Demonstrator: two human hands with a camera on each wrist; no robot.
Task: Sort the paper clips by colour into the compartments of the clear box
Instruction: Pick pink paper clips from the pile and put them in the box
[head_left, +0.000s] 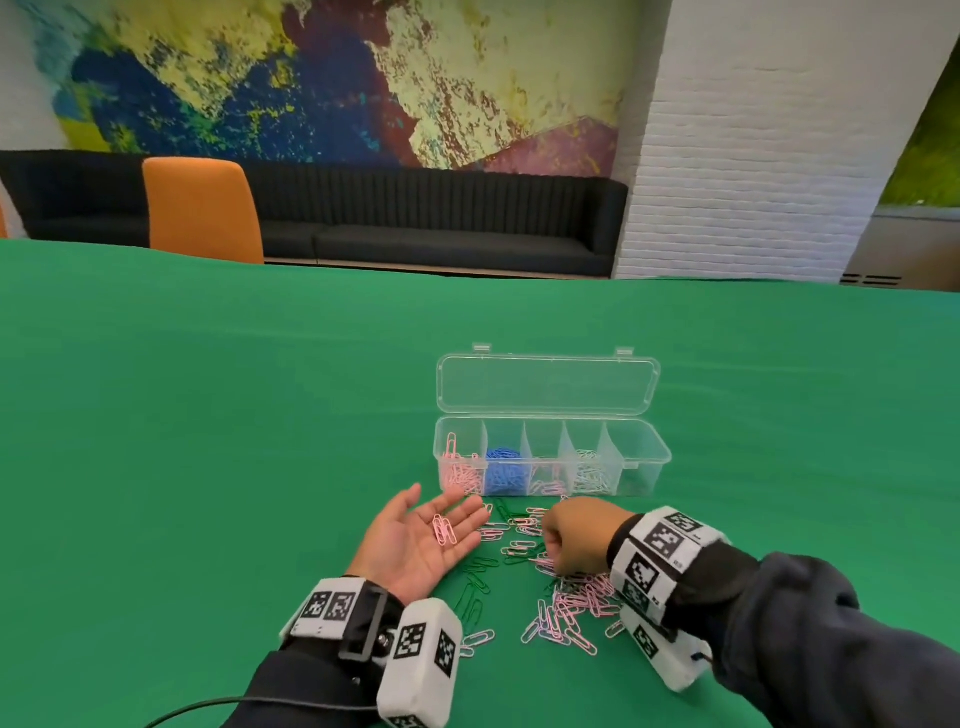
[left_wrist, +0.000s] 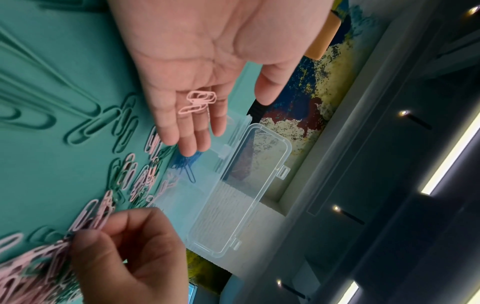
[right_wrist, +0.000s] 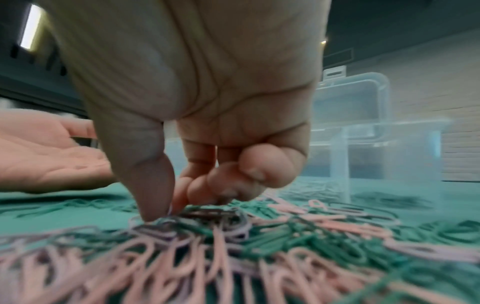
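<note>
Sorting was roughly mid-way, judged from the clear box (head_left: 644, 470), which sat lid-open on the green table (head_left: 208, 415). Left of the box and nearer the person, the left hand (head_left: 423, 540) lay palm-up, fingers straight, with a few pink clips (head_left: 444, 529) resting loose on it, not pinched; it looked to serve as a tray. In the box, leftmost compartment held pink clips, next held blue clips (head_left: 503, 470), third had a few pinkish ones, fourth a pale set, colour hard to call. Rightmost seemed to hold something dark, couldn't confirm. Directly in front of the box, the unsorted pile (head_left: 566, 608) was spread toward the person: mostly pink, with green clips (head_left: 475, 582) mixed in, hard to see against the cloth. Over that pile the right hand (head_left: 574, 535) had thumb and fingertips drawn together down on the clips; the wrist view was too blurred to tell if one was actually pinched. Left to do: most of the pink, apparently all the green.
</note>
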